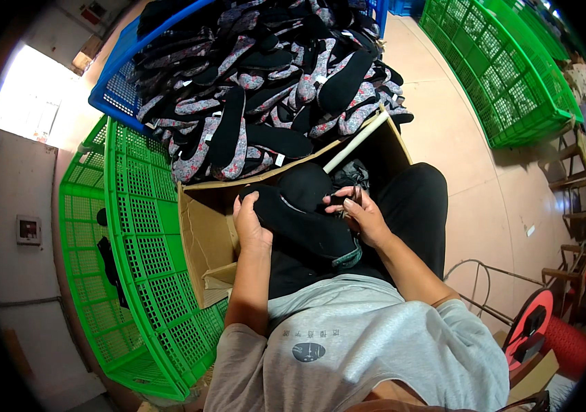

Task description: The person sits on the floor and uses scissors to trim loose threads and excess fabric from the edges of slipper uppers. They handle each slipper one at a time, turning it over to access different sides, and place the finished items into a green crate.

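A long black cloth slipper [300, 223] with a grey-green trim at its near end lies across my lap. My left hand [253, 220] grips its far left end, thumb on top. At the slipper's right side my right hand [364, 216] is closed around a small dark tool, which looks like thread snips but is mostly hidden by my fingers. Just beyond the slipper is a rounded black shape [303, 185], and I cannot tell whether it is part of the same piece.
An open cardboard box [204, 226] stands before me, with a white rod [356, 142] at its edge. Beyond it is a heap of floral and black slippers [265, 89] in a blue crate [118, 82]. Green crates [149, 247] flank me; another green crate [506, 75] stands far right.
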`<state>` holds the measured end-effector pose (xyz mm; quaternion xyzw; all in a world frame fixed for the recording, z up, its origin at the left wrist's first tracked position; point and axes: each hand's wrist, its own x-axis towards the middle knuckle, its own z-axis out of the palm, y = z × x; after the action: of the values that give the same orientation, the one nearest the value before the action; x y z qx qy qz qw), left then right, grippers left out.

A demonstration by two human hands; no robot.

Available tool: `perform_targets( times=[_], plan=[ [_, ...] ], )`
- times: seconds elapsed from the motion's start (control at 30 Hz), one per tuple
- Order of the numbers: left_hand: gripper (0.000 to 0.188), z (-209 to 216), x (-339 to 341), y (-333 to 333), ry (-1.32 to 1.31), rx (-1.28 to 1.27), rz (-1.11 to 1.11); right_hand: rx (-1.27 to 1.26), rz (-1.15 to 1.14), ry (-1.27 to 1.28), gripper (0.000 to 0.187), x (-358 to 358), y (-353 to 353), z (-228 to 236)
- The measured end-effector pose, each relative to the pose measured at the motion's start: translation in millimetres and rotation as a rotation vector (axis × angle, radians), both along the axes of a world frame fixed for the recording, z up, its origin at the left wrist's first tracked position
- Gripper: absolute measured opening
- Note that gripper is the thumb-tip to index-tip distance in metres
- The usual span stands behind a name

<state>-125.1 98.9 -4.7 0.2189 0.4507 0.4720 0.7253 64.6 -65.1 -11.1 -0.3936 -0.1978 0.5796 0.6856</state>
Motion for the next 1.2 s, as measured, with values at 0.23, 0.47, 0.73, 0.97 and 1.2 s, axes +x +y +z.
perform_targets(
  times=[0.23, 0.47, 0.73, 0.97, 1.2],
  plan=[
    [0.028, -12.4, -3.9, 5.7, 0.038, -0.095, 0.056, 0.052, 0.008, -0.336, 0.025, -3.4, -4.4, -3.4],
    [0.021, -13.9, -12.4, 13.6, 0.031, -0.149, 0.003, -0.090, 0.041, -0.054, 0.024, 1.3, -11.1, 7.4],
    [0.020, -11.8, -14.8, 16.7, -0.073, -0.277, -0.050, 0.153, 0.202, -0.124, 0.028, 14.1, -16.7, -4.0],
    [0.020, -11.1, -11.5, 12.0, -0.137, -0.371, -0.074, 0.115, 0.211, -0.162, 0.024, 13.3, -16.2, -5.5],
    [0.020, -5.3, -9.1, 7.9, -0.102, -0.371, -0.084, 0.085, 0.223, -0.207, 0.012, 11.4, -13.9, -5.4]
  ],
)
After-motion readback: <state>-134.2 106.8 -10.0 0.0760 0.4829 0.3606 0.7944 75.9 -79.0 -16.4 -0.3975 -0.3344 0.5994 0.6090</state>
